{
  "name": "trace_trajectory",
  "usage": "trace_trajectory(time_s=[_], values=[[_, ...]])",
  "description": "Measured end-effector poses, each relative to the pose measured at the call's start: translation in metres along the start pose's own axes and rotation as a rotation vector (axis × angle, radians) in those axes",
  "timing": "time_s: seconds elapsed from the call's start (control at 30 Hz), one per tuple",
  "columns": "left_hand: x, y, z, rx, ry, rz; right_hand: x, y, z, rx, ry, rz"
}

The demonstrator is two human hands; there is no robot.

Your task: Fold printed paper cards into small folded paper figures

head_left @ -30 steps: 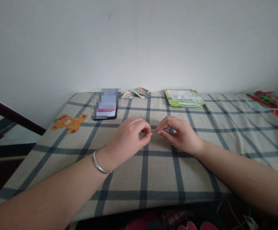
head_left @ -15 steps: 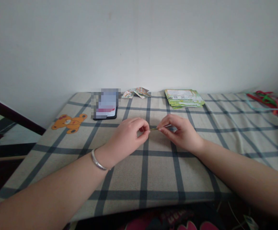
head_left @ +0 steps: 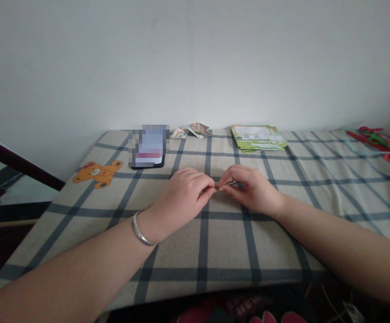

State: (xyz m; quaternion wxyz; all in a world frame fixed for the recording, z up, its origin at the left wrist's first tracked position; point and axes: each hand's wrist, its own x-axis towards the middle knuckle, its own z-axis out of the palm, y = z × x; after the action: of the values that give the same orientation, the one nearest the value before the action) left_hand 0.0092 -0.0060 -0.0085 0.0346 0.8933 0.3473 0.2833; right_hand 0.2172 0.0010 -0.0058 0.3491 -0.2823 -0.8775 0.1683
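Over the middle of the table, my left hand [head_left: 188,194], with a silver bangle [head_left: 141,229] on its wrist, is closed in a pinch. Thumb and forefinger of my right hand [head_left: 253,190] pinch close beside it, so the fingertips of both hands nearly meet. Between them is a small thin strip [head_left: 231,183], its edge showing pale inside the curl of my right fingers. Most of it is hidden by the fingers, and its material is too small to make out.
A checked cloth [head_left: 175,258] covers the table. Along the back lie a phone [head_left: 150,146], small folded printed papers [head_left: 197,130] and a pile of green printed cards [head_left: 258,137]. Red, green and turquoise ribbons [head_left: 379,143] lie at right. A flat orange bear [head_left: 97,173] is at left.
My left hand has moved slightly right and closer to my right hand. The gap that showed the strip between the fingertips has nearly closed. Both hands sit slightly lower.
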Motion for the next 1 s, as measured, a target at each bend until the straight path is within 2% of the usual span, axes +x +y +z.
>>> trace_trajectory(time_s=[0.3, 0.53, 0.77, 0.9, 1.0], values=[[0.0007, 0.0016, -0.0025, 0.056, -0.054, -0.02, -0.0013, -0.0035, -0.0028, -0.032, 0.018, 0.039], [0.0002, -0.0052, -0.0012, 0.03, -0.039, -0.072, -0.0027, 0.0004, -0.0026, -0.011, 0.147, 0.115], [-0.0009, -0.0011, -0.0018, -0.082, -0.01, -0.105, -0.0021, -0.0001, -0.0018, 0.003, 0.142, 0.124], [-0.0003, -0.0028, -0.002, -0.094, -0.048, -0.142, -0.0019, 0.0026, 0.0004, 0.012, 0.113, 0.135], [0.0003, -0.0031, -0.0026, -0.061, -0.068, -0.118, -0.002, 0.005, 0.004, 0.031, 0.124, 0.165]])
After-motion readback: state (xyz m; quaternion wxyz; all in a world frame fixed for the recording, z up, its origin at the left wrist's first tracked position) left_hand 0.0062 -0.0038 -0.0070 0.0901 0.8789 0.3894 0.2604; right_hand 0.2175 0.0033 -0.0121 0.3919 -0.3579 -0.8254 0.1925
